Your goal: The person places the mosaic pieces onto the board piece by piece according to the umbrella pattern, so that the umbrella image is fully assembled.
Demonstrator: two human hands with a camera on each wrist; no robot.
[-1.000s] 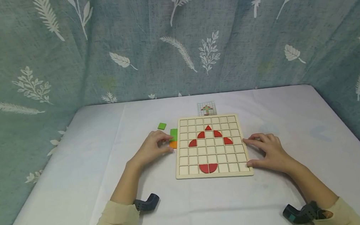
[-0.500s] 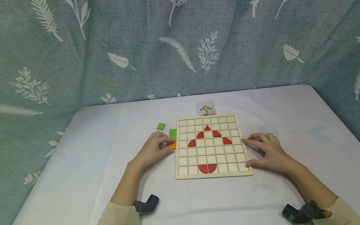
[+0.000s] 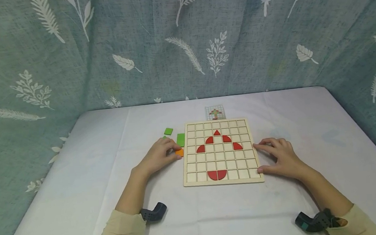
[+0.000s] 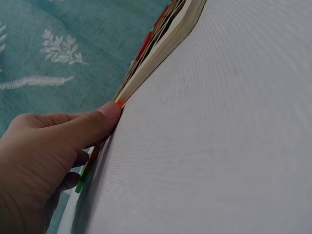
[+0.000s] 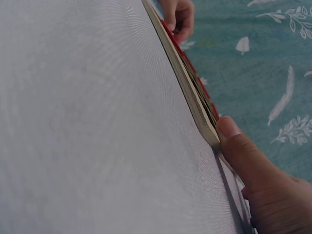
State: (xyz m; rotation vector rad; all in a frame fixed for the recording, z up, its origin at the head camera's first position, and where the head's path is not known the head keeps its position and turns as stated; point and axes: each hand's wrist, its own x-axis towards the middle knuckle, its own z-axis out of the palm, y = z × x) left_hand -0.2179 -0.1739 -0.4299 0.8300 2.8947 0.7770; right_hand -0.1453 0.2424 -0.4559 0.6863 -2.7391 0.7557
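One leafy curtain (image 3: 156,57) backs a white tabletop (image 3: 230,214): left grip (image 3: 157,155) pinching orange tile (image 3: 180,153), right grip (image 3: 280,158) spread against board (image 3: 220,165).

The site is a curtained tabletop station; the building type cannot be determined. A white-clothed table (image 3: 242,202) extends beneath the left hand (image 3: 159,155) and right hand (image 3: 281,158). Blue-green fabric (image 3: 151,77) with white leaf prints (image 3: 217,57) hangs beyond both hands and outward of each. A dark camera unit (image 3: 154,212) is worn behind each hand, at the sleeve (image 3: 121,233).
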